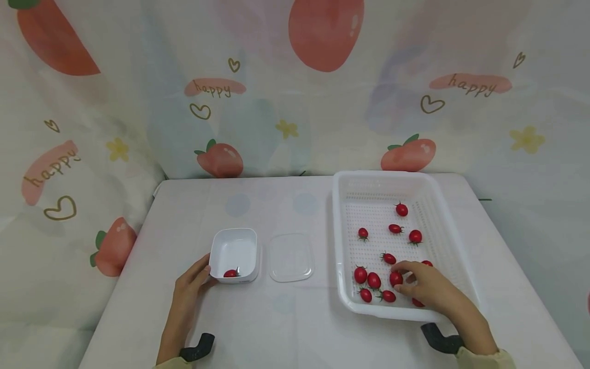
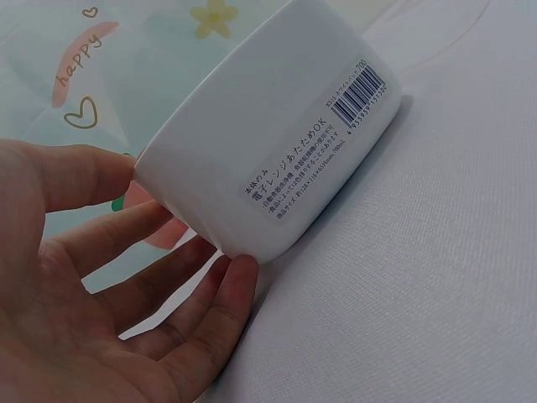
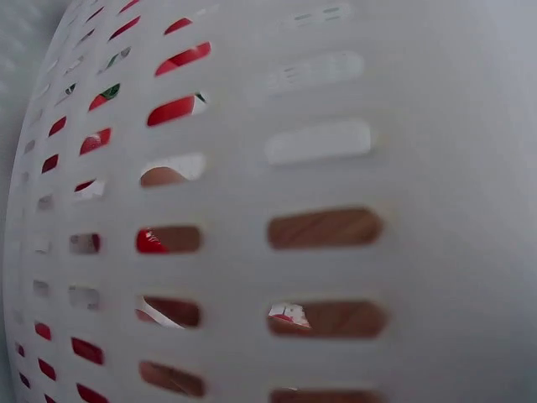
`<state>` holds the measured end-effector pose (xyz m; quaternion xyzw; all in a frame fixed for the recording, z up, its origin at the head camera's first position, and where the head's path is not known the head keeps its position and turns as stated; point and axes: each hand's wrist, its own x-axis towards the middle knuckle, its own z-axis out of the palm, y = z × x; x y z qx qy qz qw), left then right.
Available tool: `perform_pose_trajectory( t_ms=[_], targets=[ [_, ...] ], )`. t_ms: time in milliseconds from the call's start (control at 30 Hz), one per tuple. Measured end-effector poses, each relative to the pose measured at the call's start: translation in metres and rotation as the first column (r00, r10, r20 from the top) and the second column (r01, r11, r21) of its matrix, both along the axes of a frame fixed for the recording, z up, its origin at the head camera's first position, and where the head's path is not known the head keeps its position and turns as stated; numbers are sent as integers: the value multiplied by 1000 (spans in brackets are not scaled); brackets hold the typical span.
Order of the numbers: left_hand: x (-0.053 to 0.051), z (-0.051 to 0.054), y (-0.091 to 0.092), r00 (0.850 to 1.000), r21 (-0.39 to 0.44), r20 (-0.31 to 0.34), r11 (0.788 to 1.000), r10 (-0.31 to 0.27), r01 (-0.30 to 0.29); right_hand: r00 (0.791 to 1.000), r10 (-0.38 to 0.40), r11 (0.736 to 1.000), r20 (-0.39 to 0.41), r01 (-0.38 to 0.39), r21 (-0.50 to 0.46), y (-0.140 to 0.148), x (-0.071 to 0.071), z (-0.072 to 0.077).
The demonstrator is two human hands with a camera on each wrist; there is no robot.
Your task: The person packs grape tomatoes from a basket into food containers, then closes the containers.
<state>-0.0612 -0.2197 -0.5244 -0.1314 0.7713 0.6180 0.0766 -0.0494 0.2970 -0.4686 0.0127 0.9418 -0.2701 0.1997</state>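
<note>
A small white square container (image 1: 234, 252) stands on the table with a cherry tomato (image 1: 231, 273) inside. My left hand (image 1: 190, 284) rests against its left side; in the left wrist view the fingers (image 2: 205, 323) touch the labelled wall and the rim. Inside a large white perforated basket (image 1: 342, 246), my right hand (image 1: 428, 287) has thumb and index finger on either side of a red cherry tomato (image 1: 396, 279), pinching it. Several more cherry tomatoes (image 1: 374, 280) with green stems lie around it. The right wrist view sees my right hand only through the basket's slots.
A clear square lid (image 1: 291, 258) lies flat between container and basket. The basket's raised wall (image 3: 436, 210) fills the right wrist view. A white cloth (image 1: 281, 328) covers the table, and a patterned curtain (image 1: 295, 113) hangs behind its back edge.
</note>
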Motion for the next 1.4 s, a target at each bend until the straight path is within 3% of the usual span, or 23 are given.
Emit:
perform_pose_trajectory(
  t_ms=[367,767,1000,1400],
  targets=[
    [0,1,0,1000,-3,11,1000,9,-9,995,-39,996,93,47,-80,-3,1,0],
    [0,1,0,1000,-6,12,1000,8,-8,997,-26,993,79,35,-110,2,2,2],
    [0,0,0,1000,-6,9,1000,8,-8,1000,-4,992,13,5,-129,7,4,7],
    [-1,0,-1,1000,-17,17,1000,-1,1,998,-56,984,-11,53,-173,13,6,17]
  ],
)
